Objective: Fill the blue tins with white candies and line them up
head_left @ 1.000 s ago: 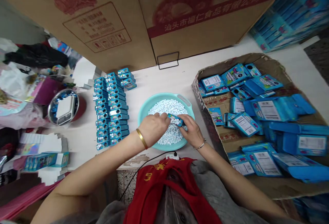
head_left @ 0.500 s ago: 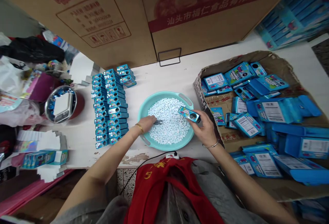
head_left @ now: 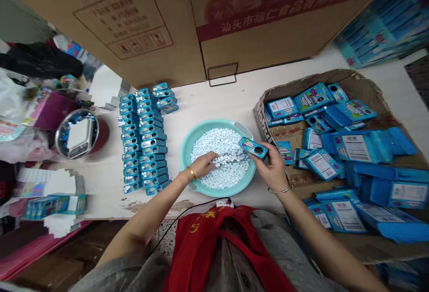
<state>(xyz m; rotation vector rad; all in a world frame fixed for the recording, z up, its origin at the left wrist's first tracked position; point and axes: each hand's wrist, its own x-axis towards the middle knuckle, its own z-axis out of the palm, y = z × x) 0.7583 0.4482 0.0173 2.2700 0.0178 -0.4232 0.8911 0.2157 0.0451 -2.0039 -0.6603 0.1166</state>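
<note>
My left hand is closed over the pale round candies in a turquoise plastic basin. It grips a small metal scoop, now mostly hidden under a heap of candies by my fingertips. Over the basin's right side, my right hand holds a small blue candy box, tilted, its round dark window facing up. To the left stand rows of similar blue boxes, some with candies at their near ends.
A torn cardboard carton full of blue boxes stands at the right. Large cardboard boxes line the back. On the left sit a metal pot with a white device and white card stacks. A black cable runs along the front edge.
My left hand has moved right through the candies, and a heap now covers the metal scoop. My right hand and its box have shifted slightly right.
</note>
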